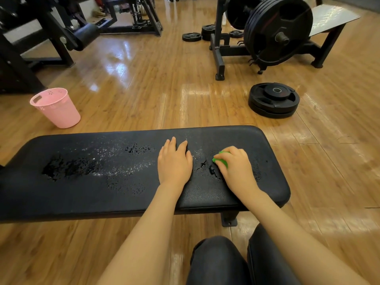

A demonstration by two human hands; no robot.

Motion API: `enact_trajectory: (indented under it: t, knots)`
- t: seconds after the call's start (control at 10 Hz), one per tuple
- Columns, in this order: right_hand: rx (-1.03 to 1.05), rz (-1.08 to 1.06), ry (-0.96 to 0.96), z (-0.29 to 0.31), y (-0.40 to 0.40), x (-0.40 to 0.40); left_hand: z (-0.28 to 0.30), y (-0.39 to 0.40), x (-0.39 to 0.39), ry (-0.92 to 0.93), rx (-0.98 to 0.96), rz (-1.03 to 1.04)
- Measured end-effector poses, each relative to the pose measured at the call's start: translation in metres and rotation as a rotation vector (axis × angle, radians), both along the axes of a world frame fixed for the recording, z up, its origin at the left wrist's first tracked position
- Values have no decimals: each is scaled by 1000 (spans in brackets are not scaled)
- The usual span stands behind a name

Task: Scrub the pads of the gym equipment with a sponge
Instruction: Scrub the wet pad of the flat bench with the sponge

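Observation:
A long black padded bench [82, 192] lies across the view in front of me, with wet patches and droplets along its top. My left hand [174, 161] rests flat on the pad right of the middle, fingers straight. Just to its right, my right hand [236, 165] grips a green sponge [222, 158] and presses it onto the wet pad near the bench's right end. Most of the sponge is hidden under my fingers.
A pink plastic bucket [56, 108] stands on the wooden floor behind the bench's left part. Stacked black weight plates [274, 99] lie on the floor at the back right. A loaded plate machine [275, 31] and other black gym frames [51, 38] stand further back. My knees [220, 262] are below the bench.

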State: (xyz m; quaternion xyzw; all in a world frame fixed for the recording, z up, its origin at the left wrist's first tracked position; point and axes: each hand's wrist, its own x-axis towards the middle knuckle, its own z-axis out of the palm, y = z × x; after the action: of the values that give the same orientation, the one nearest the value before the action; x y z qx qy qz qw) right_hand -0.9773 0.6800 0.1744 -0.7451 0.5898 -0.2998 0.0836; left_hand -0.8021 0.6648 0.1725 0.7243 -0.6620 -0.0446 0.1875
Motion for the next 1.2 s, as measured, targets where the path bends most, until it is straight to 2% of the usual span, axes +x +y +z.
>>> enact_trajectory:
  t: [0.2, 0.5, 0.9, 1.2]
  knots:
    - [59, -130, 8, 5, -44, 11, 1, 1, 1, 9, 7, -1]
    - [59, -56, 8, 6, 7, -6, 0, 0, 1, 13, 6, -1]
    - [79, -145, -3, 11, -48, 7, 1, 0, 1, 21, 4, -5]
    - [21, -89, -11, -1, 7, -11, 1, 0, 1, 21, 4, -4]
